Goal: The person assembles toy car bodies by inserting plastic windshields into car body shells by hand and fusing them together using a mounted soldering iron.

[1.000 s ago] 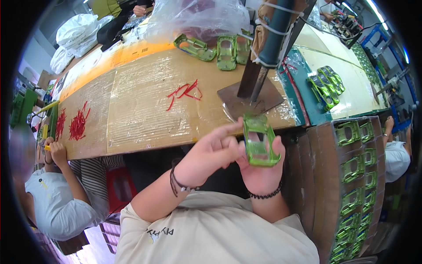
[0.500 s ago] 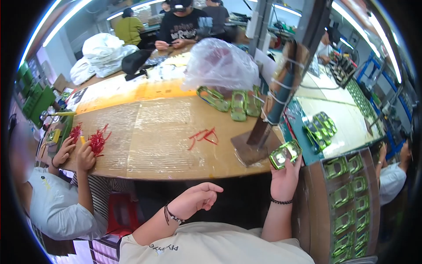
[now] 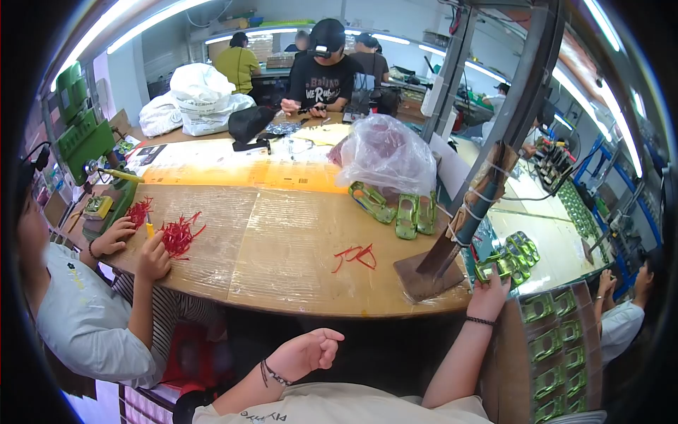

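My left hand (image 3: 308,355) hovers in front of the table's near edge, nothing visible in it, with its index finger stretched out and the other fingers loosely curled. At the table's right side, my right hand (image 3: 489,299) grips a shiny green toy car body shell (image 3: 486,271) by its near end. That shell is right beside a cluster of similar green car shells (image 3: 521,256); whether they touch is hard to tell. Several cut red strips (image 3: 355,257) lie on the table (image 3: 282,254) beyond my left hand.
A metal post on a base plate (image 3: 429,277) stands left of my right hand. More green shells (image 3: 407,215) lie by a plastic bag (image 3: 388,152). Trays of shells (image 3: 547,353) stand at right. A co-worker's hand (image 3: 152,260) is near a red pile (image 3: 181,236).
My right hand has carried the green car shell rightward to the cluster of shells, turning it on the way. My left hand keeps much the same pose. The view has tilted up.
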Tool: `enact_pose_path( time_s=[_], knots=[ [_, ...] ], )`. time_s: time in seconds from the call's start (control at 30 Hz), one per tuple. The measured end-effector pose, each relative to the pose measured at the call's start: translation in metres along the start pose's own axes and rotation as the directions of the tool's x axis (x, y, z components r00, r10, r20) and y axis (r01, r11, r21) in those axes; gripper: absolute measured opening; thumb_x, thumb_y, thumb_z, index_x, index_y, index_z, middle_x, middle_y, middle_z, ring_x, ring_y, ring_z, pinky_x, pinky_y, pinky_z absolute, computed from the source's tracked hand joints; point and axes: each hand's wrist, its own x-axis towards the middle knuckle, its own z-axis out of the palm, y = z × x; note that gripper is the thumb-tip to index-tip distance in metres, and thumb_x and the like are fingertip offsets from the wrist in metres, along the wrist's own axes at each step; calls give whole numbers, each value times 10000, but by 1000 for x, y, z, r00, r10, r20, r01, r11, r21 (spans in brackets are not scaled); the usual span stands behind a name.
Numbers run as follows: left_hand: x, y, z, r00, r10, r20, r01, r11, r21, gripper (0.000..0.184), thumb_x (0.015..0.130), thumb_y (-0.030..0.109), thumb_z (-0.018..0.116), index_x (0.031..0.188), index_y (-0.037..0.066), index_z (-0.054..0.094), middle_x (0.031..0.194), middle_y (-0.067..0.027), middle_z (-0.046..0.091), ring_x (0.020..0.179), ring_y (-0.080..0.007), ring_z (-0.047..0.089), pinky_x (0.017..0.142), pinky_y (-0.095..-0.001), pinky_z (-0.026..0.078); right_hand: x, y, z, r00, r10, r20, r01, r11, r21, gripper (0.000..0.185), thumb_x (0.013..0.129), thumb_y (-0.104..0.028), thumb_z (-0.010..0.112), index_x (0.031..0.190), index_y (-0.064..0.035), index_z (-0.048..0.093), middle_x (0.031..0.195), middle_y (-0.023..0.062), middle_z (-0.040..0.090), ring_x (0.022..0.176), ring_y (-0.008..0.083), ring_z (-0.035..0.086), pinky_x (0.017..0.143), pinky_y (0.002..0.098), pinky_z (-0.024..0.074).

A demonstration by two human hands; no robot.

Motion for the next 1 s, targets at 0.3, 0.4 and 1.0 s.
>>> enact_pose_path(
  time_s=[0.3,0.4,1.0],
  knots=[
    [-16,-7,-19,1000,11,-3,-11,1000,-24,354,942,251,444,1192,19,539,801,-33,542,685,-153,445,678,-290,374,31,13,2,973,213,-94,-167,920,354,456,872,-243,554,1288,-158,389,1126,109,531,833,248,581,666,367,451],
    [-25,-9,-25,1000,14,-17,-15,999,-49,362,932,254,451,1190,17,543,803,-36,543,683,-154,441,675,-291,369,21,7,16,987,122,-102,-81,938,337,587,913,-216,521,1446,-295,289,1283,96,439,860,248,588,713,395,477],
    [-20,-30,-59,990,13,-142,-43,977,-207,382,882,267,480,1139,12,603,827,-39,544,658,-143,423,620,-294,365,25,10,9,914,-331,234,73,-433,-898,452,780,-148,639,1225,-190,576,1225,145,481,1196,345,402,949,535,329]
  ],
)
